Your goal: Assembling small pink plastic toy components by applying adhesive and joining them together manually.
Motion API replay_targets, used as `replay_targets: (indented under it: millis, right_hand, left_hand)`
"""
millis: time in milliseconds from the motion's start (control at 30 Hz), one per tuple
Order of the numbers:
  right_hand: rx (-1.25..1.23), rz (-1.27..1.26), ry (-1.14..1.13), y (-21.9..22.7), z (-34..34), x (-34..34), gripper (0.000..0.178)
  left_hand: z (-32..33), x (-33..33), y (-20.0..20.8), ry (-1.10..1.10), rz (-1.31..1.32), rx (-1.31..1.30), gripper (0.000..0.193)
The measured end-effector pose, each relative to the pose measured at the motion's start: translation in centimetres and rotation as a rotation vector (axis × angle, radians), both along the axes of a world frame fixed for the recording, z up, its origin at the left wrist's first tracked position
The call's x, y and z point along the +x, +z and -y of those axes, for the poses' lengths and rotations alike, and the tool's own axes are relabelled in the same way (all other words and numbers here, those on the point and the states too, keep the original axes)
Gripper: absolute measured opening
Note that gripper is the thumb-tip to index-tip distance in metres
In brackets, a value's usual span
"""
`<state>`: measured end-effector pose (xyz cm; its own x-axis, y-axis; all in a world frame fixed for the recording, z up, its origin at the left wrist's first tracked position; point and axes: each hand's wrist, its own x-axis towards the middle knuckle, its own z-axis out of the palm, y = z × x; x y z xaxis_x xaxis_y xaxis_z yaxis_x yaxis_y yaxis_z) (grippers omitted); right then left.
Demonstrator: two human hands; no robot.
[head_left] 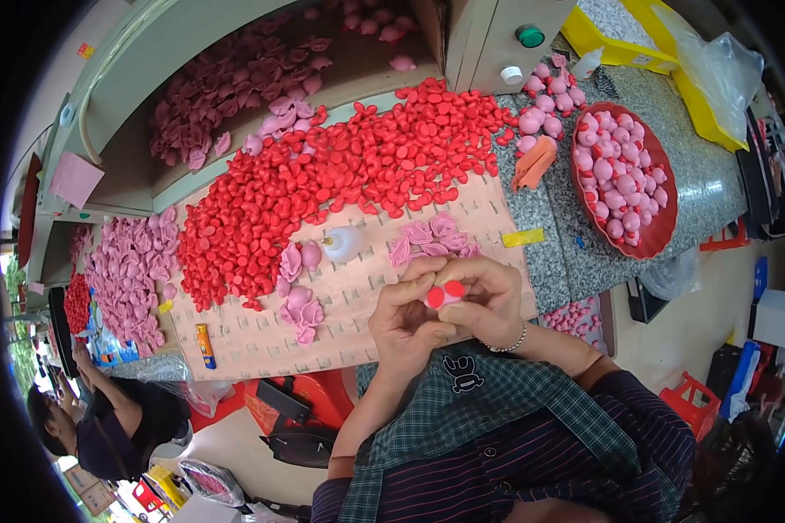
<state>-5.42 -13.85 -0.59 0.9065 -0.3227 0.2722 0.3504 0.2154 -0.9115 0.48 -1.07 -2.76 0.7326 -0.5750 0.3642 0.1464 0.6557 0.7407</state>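
From where I stand, the grey speckled worktop (545, 227) spreads widest, its surface hard and grainy. On it lies one pink mat (358, 305) printed with rows of short dashes. Behind the mat, one pale cabinet (105, 78) holds a mound of soft, ruffled pink pieces (218, 96). A long heap of glossy, rounded red pieces (323, 166), too many to count, banks along the mat's far side.

To the right stands one oval red bowl (650, 247) with a scalloped rim, filled with smooth pink balls bearing red parts. Beyond it are two yellow bins: the farther bin (584, 52) contains whitish bits, and a clear, crinkled bag (715, 61) lies over the nearer.

The left hand (406, 309) and right hand (488, 301) meet over the mat's near edge, fingers closed narrowly around one small pink piece (452, 299), both pinching it.

Smaller still, one limp orange cloth (534, 164) lies near the bowl, and one translucent, rounded bottle (344, 244) sits beside the red heap. Smallest are two flat red discs (435, 298) on the held piece.
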Motion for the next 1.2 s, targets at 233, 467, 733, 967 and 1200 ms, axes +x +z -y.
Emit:
replay_targets:
  millis: [233,467,733,967,1200]
  right_hand:
    - [0.886,-0.070,0.213,-0.4,2.9,1.2,0.032]
    - [1.190,0.022,0.155,2.2,3.0,1.4,0.032]
    - [1.159,0.048,0.235,0.7,2.9,1.1,0.035]
    - [1.193,0.119,0.346,1.2,2.6,0.9,0.032]
    - [1.099,0.030,0.258,0.8,2.2,1.1,0.029]
  left_hand:
    - [0.5,-0.3,1.5,0.018,0.052,0.237,0.074]
    - [-0.3,-0.1,1.4,-0.048,0.012,0.283,0.069]
    - [0.0,-0.2,1.1,-0.032,0.059,0.300,0.060]
    - [0.0,-0.1,1.2,-0.033,0.095,0.337,0.053]
    - [-0.7,-0.3,0.8,0.025,0.082,0.363,0.049]
